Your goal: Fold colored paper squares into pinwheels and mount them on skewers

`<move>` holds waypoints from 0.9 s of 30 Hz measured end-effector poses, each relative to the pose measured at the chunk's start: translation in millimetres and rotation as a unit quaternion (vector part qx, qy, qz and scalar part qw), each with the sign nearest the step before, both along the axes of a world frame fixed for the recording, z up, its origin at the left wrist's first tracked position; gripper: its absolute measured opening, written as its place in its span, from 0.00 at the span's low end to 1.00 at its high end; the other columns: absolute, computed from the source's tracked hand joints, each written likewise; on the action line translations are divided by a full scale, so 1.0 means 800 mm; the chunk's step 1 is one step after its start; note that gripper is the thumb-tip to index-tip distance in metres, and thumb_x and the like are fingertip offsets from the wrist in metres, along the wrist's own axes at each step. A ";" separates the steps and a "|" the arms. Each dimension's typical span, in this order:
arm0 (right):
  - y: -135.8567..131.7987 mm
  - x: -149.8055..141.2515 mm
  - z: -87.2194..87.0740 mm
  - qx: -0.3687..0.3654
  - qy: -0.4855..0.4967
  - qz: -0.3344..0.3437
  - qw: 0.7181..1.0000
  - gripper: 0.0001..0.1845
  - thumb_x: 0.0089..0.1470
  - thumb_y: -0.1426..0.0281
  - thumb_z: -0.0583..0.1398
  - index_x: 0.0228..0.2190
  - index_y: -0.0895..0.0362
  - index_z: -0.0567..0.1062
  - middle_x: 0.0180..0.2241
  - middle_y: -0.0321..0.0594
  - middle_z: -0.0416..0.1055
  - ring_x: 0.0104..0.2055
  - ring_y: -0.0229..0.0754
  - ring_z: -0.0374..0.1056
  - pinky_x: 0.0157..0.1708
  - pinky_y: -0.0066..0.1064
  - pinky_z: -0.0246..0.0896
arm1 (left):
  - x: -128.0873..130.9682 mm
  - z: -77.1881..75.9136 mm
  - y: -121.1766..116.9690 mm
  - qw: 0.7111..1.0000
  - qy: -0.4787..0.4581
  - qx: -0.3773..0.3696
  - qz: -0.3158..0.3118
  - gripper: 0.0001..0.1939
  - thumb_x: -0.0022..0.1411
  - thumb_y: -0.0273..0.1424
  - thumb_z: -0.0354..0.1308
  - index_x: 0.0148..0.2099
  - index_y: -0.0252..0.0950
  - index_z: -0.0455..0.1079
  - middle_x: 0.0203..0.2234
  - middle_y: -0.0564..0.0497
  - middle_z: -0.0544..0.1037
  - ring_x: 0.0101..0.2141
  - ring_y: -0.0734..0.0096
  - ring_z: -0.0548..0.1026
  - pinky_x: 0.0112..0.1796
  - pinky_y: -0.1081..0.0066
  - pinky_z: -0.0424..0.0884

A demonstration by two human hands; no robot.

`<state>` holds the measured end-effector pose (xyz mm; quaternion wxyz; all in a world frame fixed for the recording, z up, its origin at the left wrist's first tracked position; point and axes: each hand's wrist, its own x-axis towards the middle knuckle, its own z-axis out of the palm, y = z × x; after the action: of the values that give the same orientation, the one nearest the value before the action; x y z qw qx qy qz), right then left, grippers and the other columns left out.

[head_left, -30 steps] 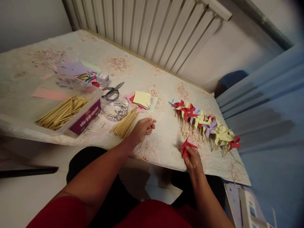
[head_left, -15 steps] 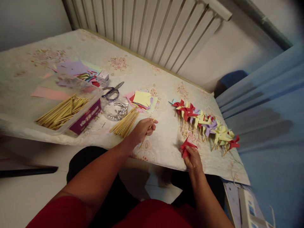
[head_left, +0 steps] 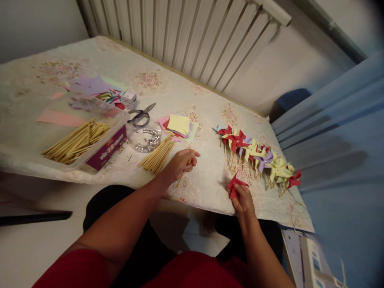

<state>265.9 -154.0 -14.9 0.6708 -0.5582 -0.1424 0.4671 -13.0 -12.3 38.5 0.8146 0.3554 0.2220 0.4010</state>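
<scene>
My left hand is closed round a thin wooden stick, whose lower end slants down towards the table's front edge. Between the thumb and fingers of my right hand is a red paper pinwheel; no stick shows on it. A fanned bundle of wooden sticks lies just left of my left hand. Behind that bundle is a stack of coloured paper squares, a yellow one on top. Finished-looking pinwheels on sticks, in red, yellow and purple, lie in a row beyond my right hand.
A clear plastic box with more sticks stands at the left. Beside it are scissors and a clear dish of small shiny metal pieces. Paper scraps and a small white box lie behind. A blue curtain hangs at right.
Both hands keep nearly the same place and grip, with the stick and the red pinwheel still in them. The whole view has shifted very slightly.
</scene>
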 end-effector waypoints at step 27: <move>0.002 -0.004 0.006 -0.002 -0.011 0.000 1.000 0.14 0.32 0.73 0.74 0.22 0.59 0.75 0.24 0.37 0.76 0.25 0.38 0.73 0.28 0.29 0.74 | 0.003 0.001 -0.002 0.999 0.018 -0.023 -0.023 0.12 0.56 0.27 0.59 0.43 0.29 0.69 0.23 0.53 0.68 0.16 0.88 0.52 0.19 0.77 0.41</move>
<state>262.6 -152.3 -10.3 0.6680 -0.5643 -0.1488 0.4618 -10.5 -14.3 39.6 0.8275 0.3483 0.2376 0.3707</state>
